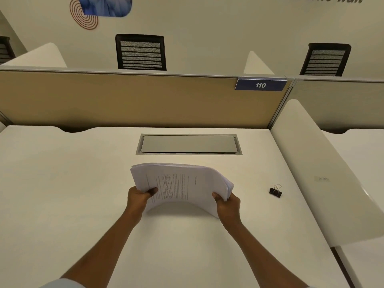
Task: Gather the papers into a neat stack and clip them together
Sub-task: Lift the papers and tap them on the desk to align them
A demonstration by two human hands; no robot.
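Your left hand (139, 197) and right hand (227, 204) each pinch a short edge of the papers (180, 187), probably so you can jog the sheets square. The stack sits just nearer you than the desk's grey cable hatch (188, 144), bowed upward, printed side up, edges fanned unevenly. The black binder clip (276, 191) waits to the stack's right, untouched.

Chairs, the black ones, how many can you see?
3. One chair is behind the divider at centre-left, one at far right, and part of one at the left edge. The divider may hide more.
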